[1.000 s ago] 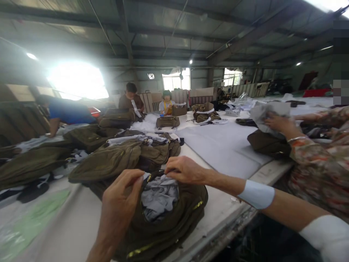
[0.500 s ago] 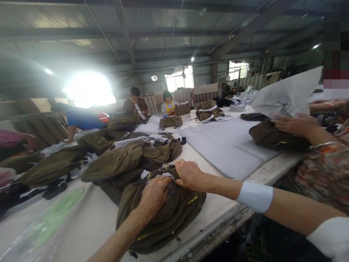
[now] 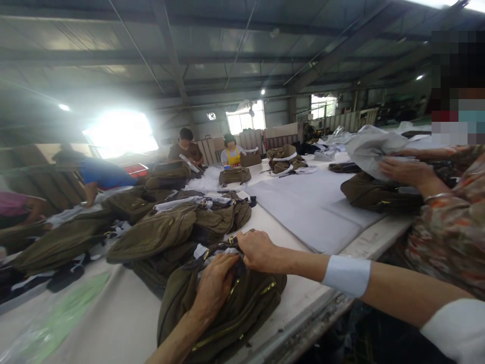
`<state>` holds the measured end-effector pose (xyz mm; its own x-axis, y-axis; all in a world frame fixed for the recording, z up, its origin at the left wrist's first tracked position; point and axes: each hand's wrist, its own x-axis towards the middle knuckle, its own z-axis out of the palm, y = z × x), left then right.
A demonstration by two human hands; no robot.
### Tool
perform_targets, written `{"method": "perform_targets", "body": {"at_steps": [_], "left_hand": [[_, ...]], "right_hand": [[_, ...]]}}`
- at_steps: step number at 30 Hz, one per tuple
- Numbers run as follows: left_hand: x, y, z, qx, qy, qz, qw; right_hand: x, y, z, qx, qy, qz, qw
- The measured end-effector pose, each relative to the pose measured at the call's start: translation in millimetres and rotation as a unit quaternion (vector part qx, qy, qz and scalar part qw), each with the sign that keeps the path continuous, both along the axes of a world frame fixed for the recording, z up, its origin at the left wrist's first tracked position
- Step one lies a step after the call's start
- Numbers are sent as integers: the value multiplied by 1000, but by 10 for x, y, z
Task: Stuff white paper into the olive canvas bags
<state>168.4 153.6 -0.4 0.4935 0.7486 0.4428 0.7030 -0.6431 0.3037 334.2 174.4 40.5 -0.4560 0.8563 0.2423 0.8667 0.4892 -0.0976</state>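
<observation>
An olive-green bag (image 3: pixel 220 313) with gold zippers lies on the white table (image 3: pixel 125 313) in front of me. My left hand (image 3: pixel 217 280) is at the bag's opening, its fingertips partly inside among pale paper; what they hold, if anything, is hidden. With curled fingers, my right hand (image 3: pixel 257 250) grips the bag's top edge near a gold buckle. White paper (image 3: pixel 200 251) pokes out of the opening, left of the buckle.
More olive bags (image 3: pixel 159 230) are heaped behind and to the left. Large white sheets (image 3: pixel 306 202) lie right of centre. A person in a floral sleeve (image 3: pixel 447 227) handles crumpled paper (image 3: pixel 371 146) over another bag (image 3: pixel 379 194). Clear and green plastic (image 3: pixel 71 313) lies at the lower left.
My left hand has shifted slightly and sits deeper in the opening. My right hand's fingers have closed on the bag's edge. The neighbouring person's sheet has gone from spread to crumpled.
</observation>
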Motion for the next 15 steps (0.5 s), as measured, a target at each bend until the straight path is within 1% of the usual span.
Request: {"method": "perform_targets", "body": {"at_steps": [3, 5, 8, 11, 13, 15], "left_hand": [[8, -5, 0, -13, 17, -40, 999], [24, 17, -22, -32, 40, -64, 997], [59, 121, -111, -61, 75, -75, 992], [102, 237, -198, -69, 90, -80, 990], [108, 229, -176, -62, 99, -79, 990], [82, 137, -61, -59, 133, -84, 986]], "right_hand": [[94, 33, -41, -5, 74, 9, 997], [120, 36, -80, -19, 139, 29, 990], [92, 61, -136, -30, 210, 61, 975], [48, 103, -158, -34, 245, 69, 966], [49, 74, -153, -46, 261, 72, 961], [84, 21, -160, -50, 262, 82, 960]]}}
